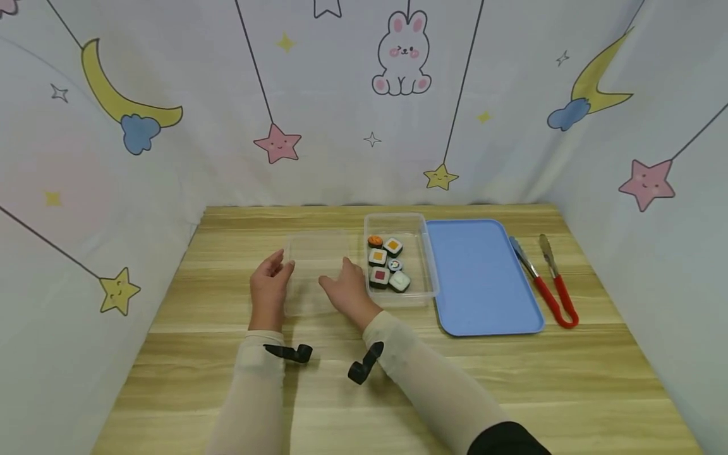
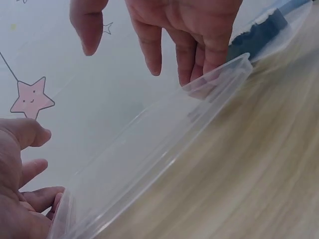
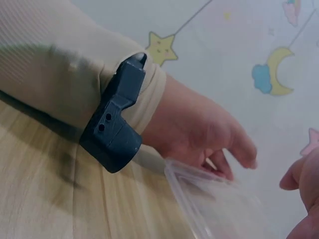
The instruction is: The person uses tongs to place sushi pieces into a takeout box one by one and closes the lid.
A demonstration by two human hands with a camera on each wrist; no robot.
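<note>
A clear plastic lid [image 1: 315,246] lies flat on the wooden table, left of a clear plastic box [image 1: 419,265]. My left hand [image 1: 269,289] is at the lid's left edge, its fingertips against the rim and its thumb apart. On the opposite edge, my right hand [image 1: 349,289] touches the rim with its fingers, thumb held away, as the left wrist view shows on the lid [image 2: 144,144]. Neither thumb presses on the lid. Several sushi pieces [image 1: 378,257] sit in the left half of the box, beside the right hand.
A blue tray [image 1: 474,278] lies right of the box, close against it. Tongs with red handles [image 1: 563,300] rest at the tray's right side, arms spread. A patterned cloth [image 1: 341,95] hangs behind the table [image 1: 335,392].
</note>
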